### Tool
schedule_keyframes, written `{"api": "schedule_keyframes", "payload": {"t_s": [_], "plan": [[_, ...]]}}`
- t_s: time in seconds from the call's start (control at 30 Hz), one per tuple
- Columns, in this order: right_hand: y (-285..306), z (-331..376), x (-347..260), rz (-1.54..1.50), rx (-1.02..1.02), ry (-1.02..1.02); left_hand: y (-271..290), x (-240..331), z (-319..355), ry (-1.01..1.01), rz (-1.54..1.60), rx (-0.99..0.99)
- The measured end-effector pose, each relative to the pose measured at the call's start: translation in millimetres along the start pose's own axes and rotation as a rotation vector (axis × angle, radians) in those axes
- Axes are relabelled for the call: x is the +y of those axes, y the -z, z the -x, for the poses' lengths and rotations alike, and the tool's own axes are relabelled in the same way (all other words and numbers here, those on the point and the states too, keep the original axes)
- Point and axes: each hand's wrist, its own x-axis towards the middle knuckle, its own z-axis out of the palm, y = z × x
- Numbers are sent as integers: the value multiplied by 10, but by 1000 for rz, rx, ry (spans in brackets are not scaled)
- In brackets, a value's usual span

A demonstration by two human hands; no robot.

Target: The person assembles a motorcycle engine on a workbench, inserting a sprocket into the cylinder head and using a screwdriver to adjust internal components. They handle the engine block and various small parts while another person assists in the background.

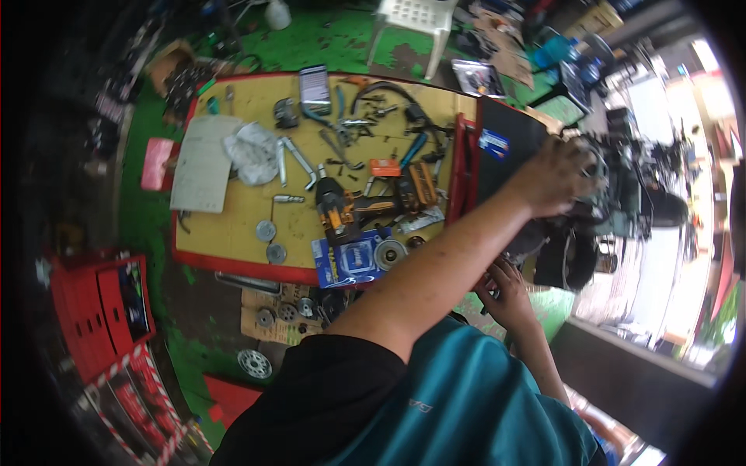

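Note:
My left hand [556, 179] reaches across to a grey engine [622, 190] at the right end of the workbench. Its fingers curl over the near side of the engine, and motion smears them a little. Lower down, close to the bench's front right corner, my right hand [509, 293] is closed with bent fingers. What it holds is mostly hidden and dark. Between the engine and the yellow bench top lies a black panel [501, 167] with a blue sticker, beside a red raised edge [464, 167].
On the yellow workbench [249, 221] lie a cordless impact wrench [338, 210], sockets, pliers [318, 116], a phone [315, 87] and a blue package [334, 260]. A white plastic chair [416, 19] stands beyond. A red tool cabinet [97, 311] stands left; gears [255, 363] lie below the bench.

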Motion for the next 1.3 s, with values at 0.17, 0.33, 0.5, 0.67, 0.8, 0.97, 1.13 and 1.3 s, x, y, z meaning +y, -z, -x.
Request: {"api": "schedule_keyframes", "payload": {"t_s": [0.17,0.33,0.5,0.67,0.8,0.97,1.13,1.3], "plan": [[204,717,74,-250,78,-360,47,-49,-74,-57,161,-98],[-56,1696,288,-296,406,-490,34,-139,-160,-179,50,-166],[-614,2402,49,-356,707,-735,10,-248,-185,-256,-64,-139],[-955,2796,-322,-378,880,-890,72,-248,-240,-341,-76,-149],[-1136,3012,-413,-387,900,-962,81,-164,-238,-301,-75,-175],[-1060,3164,-328,-365,814,-1005,131,-112,-216,-238,-79,-188],[-885,3093,-128,-343,824,-914,158,-16,-221,-183,-54,-194],[-778,2878,67,-337,788,-810,194,63,-237,-129,-70,-204]]}}
